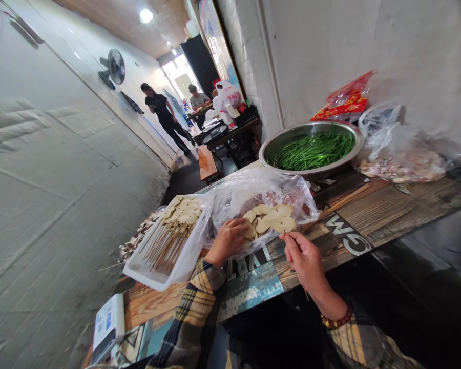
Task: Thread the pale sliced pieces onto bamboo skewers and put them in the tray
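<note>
My left hand reaches into an open clear plastic bag and its fingers close on a pale round slice at the edge of a pile of slices. My right hand sits just right of the bag, fingers pinched on a thin bamboo skewer that points toward the slices. To the left, a white tray holds several finished skewers of the same pale slices.
A steel basin of green chives stands behind the bag, with more filled plastic bags at the right by the wall. A white device lies at the table's near left corner. People are down the corridor by other tables.
</note>
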`<state>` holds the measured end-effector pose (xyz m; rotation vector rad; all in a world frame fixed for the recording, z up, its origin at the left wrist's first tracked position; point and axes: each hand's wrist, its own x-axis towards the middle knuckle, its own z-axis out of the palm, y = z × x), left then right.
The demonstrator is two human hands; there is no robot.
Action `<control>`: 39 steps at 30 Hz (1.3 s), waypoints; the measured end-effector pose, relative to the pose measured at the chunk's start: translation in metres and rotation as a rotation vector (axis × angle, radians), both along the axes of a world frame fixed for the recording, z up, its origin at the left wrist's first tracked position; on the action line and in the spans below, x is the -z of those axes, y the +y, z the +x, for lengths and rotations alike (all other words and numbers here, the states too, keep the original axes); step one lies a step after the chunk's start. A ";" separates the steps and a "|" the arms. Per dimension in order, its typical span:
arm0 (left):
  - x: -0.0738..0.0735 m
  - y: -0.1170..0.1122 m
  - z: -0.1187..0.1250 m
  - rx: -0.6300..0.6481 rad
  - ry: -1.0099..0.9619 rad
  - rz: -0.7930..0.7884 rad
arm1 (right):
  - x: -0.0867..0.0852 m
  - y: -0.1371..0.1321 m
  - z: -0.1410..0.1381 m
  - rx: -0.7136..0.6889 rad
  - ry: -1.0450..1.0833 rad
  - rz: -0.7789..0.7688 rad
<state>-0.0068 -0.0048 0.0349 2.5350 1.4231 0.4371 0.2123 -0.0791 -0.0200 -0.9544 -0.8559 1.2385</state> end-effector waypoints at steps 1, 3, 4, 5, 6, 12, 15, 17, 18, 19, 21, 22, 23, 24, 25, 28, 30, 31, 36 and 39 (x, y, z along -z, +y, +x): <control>0.000 -0.001 0.000 -0.007 -0.023 0.010 | 0.000 0.000 0.000 0.004 -0.004 -0.002; 0.002 -0.001 0.000 -0.031 -0.092 0.028 | 0.001 -0.001 -0.001 0.002 -0.003 -0.005; 0.004 0.000 0.001 -0.053 -0.140 0.032 | 0.001 -0.001 -0.001 0.000 -0.001 -0.008; 0.006 0.001 0.001 -0.083 -0.196 0.029 | 0.001 -0.001 -0.001 -0.001 0.001 -0.011; 0.007 0.003 0.002 -0.122 -0.260 0.017 | 0.001 -0.001 -0.002 0.000 0.002 -0.015; 0.000 0.012 0.009 -0.400 -0.953 -0.251 | 0.001 0.001 -0.004 0.018 0.002 -0.032; -0.008 0.010 0.013 -0.386 -1.294 -0.476 | 0.002 0.000 -0.005 0.021 0.006 -0.032; -0.011 0.008 0.015 -0.382 -1.439 -0.596 | 0.002 -0.001 -0.005 0.003 -0.014 -0.040; -0.011 0.007 0.017 -0.381 -1.493 -0.644 | 0.002 -0.001 -0.005 -0.015 -0.029 -0.041; -0.009 0.006 0.018 -0.376 -1.532 -0.684 | 0.003 -0.001 -0.005 -0.035 -0.046 -0.039; -0.005 0.006 0.021 -0.356 -1.571 -0.733 | 0.004 0.000 -0.004 -0.075 -0.083 -0.023; -0.003 0.006 0.022 -0.349 -1.574 -0.738 | 0.005 0.000 -0.004 -0.089 -0.099 -0.018; 0.000 0.006 0.023 -0.347 -1.572 -0.731 | 0.005 0.001 -0.004 -0.102 -0.111 -0.016; 0.002 0.006 0.023 -0.350 -1.564 -0.711 | 0.006 0.002 -0.005 -0.113 -0.119 -0.020; 0.004 0.007 0.023 -0.354 -1.549 -0.683 | 0.006 0.003 -0.005 -0.122 -0.122 -0.030; 0.007 0.007 0.023 -0.323 -1.449 -0.550 | 0.006 0.004 -0.005 -0.142 -0.096 -0.070; 0.007 0.007 0.022 -0.294 -1.343 -0.444 | 0.004 0.004 -0.005 -0.143 -0.078 -0.088; 0.008 0.007 0.021 -0.291 -1.298 -0.402 | 0.004 0.003 -0.005 -0.143 -0.076 -0.093; 0.012 0.006 0.015 -0.357 -1.343 -0.385 | 0.004 0.003 -0.006 -0.134 -0.111 -0.109; 0.013 0.005 0.012 -0.387 -1.489 -0.463 | 0.002 0.001 -0.009 -0.109 -0.113 -0.110</control>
